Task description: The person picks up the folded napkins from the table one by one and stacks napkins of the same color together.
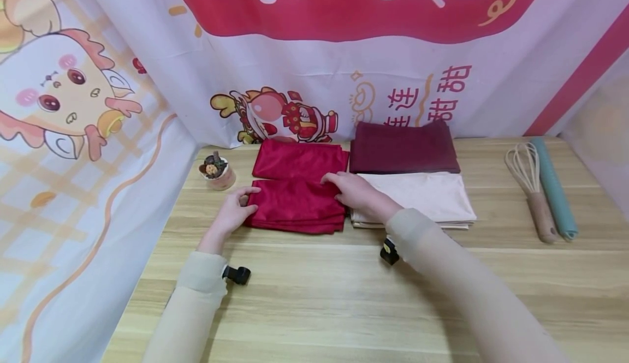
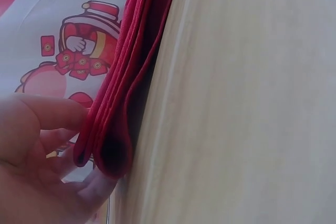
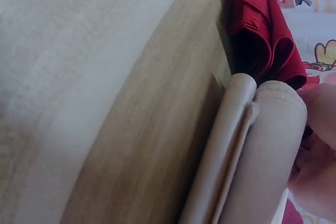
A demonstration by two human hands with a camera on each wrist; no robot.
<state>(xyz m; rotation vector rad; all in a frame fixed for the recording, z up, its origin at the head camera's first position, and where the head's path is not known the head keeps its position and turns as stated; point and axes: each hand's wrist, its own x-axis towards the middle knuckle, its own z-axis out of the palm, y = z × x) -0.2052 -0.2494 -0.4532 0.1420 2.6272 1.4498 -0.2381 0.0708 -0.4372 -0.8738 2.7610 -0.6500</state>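
Observation:
A folded red satin cloth (image 1: 295, 202) lies on the table in front of another red cloth (image 1: 300, 158). At its left edge, my left hand (image 1: 232, 210) touches the fold with fingers and thumb spread apart. In the left wrist view, the left hand (image 2: 37, 161) rests against the rounded end of the layered red cloth (image 2: 113, 129). My right hand (image 1: 356, 191) reaches over the cream cloth's left side and touches the right edge of the front red cloth. The right wrist view shows only part of the right hand (image 3: 317, 150), its fingertips hidden behind the folded cream cloth (image 3: 268, 150).
A folded cream cloth (image 1: 417, 196) lies right of the red one, with a dark maroon cloth (image 1: 404, 147) behind it. A small decorated pot (image 1: 218, 174) stands at the left. A whisk (image 1: 533, 188) and a teal roll (image 1: 555, 188) lie at the right. A printed curtain (image 1: 314, 57) hangs behind the table.

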